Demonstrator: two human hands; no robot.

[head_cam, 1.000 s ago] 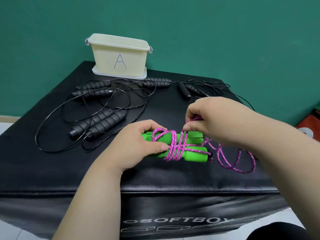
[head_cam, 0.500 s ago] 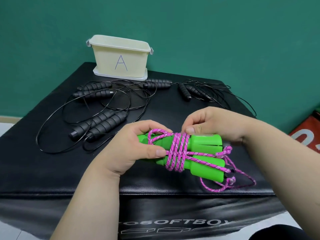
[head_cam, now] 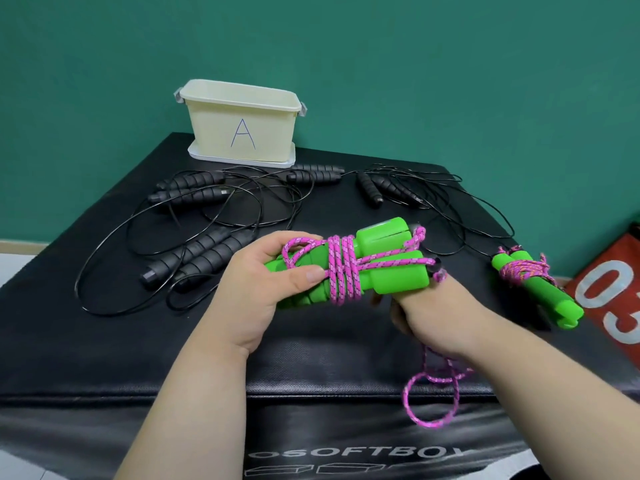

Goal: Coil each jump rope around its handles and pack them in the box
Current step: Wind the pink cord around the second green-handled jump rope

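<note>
pink jump rope [head_cam: 341, 271] is being held up just above the worktop [head_cam: 104, 341] in front of me, with several turns already lying round the middle of its paired green handles [head_cam: 398, 282]. my left hand [head_cam: 263, 289] is gripping the handles at their left end, thumb pressing beside the wraps. my right hand [head_cam: 436, 317] is curling under the right end with the cord running past its knuckle, and i am judging that it is holding the loose tail [head_cam: 438, 378], which is hanging below the wrist in a loop over the worktop's front edge. so this rope is only partly wound, and that tail is yet to go on. a second green-handled rope [head_cam: 519, 277] is lying coiled at the right of the worktop, done but not boxed. black jump ropes [head_cam: 207, 251] are lying uncoiled across the back, cords overlapping, so i am counting four pairs of handles only with some doubt. the box [head_cam: 242, 129] marked a is standing at the far edge, well apart from my hands; its inside is not showing from this angle, so i cannot tell whether anything is packed. the fingers of my right hand are hidden behind it, and a red thing [head_cam: 609, 258] is being cut off at the right edge.
</note>
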